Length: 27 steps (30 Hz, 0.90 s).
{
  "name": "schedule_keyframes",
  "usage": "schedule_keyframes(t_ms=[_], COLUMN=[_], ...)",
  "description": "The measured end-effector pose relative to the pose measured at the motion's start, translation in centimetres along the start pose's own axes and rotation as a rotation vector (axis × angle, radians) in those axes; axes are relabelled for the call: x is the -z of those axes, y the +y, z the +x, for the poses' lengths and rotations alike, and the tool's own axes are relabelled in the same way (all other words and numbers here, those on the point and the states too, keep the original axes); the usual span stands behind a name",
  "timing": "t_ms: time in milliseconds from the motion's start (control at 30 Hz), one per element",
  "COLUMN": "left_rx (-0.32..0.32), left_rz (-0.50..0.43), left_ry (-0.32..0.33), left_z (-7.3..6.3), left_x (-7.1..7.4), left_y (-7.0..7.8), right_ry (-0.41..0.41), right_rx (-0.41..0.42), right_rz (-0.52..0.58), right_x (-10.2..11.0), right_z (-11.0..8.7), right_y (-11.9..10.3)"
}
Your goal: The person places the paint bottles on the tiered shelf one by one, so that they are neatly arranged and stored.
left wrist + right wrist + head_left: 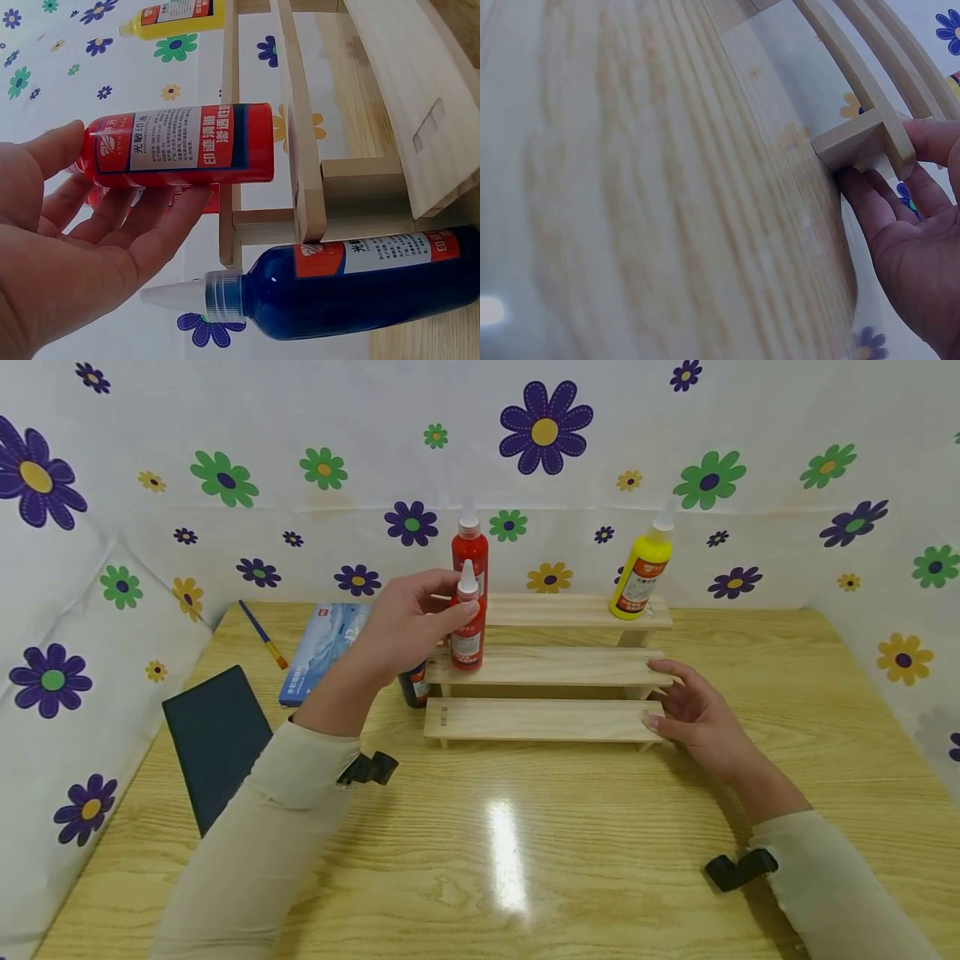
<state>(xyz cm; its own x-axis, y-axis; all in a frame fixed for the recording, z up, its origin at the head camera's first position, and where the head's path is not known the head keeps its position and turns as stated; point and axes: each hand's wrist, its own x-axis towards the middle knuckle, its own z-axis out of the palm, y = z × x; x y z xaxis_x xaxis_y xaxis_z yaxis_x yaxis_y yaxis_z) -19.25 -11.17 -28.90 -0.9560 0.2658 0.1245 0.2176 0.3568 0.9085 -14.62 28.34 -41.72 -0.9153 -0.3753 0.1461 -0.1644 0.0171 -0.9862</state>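
My left hand grips a red stamp-ink bottle by its upper part, upright at the left end of the middle step of a three-step wooden rack. Whether its base touches the board I cannot tell. Behind it, a second red bottle is partly hidden at the top step's left end. On that step's right end stands a yellow bottle. A blue bottle is upright on the table beside the rack's left side. My right hand holds the rack's right end, thumb on the lowest step.
To the left on the table lie a blue box, a paintbrush and a dark flat board, partly covered by my left sleeve. A flower-patterned cloth hangs behind the table.
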Motion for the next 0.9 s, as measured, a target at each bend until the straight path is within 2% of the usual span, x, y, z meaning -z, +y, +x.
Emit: schedule_keyframes(t_ms=[167, 333, 667, 900], left_rx=[0.037, 0.049, 0.091, 0.097], left_rz=[-0.002, -0.017, -0.011, -0.005], left_ry=[-0.01, -0.017, 0.012, 0.031], left_z=[0.37, 0.41, 0.09, -0.07], left_x=[-0.13, -0.32, -0.71, -0.88], left_y=[-0.35, -0.36, -0.02, -0.07], right_ry=[-0.004, -0.006, 0.001, -0.016], right_rx=[0.004, 0.009, 0.003, 0.014], right_rz=[0.001, -0.004, -0.004, 0.011], right_x=[-0.07, -0.1, -0.12, -0.14], right_z=[-0.03, -0.01, -0.02, 0.01], right_y=[0.07, -0.07, -0.08, -0.27])
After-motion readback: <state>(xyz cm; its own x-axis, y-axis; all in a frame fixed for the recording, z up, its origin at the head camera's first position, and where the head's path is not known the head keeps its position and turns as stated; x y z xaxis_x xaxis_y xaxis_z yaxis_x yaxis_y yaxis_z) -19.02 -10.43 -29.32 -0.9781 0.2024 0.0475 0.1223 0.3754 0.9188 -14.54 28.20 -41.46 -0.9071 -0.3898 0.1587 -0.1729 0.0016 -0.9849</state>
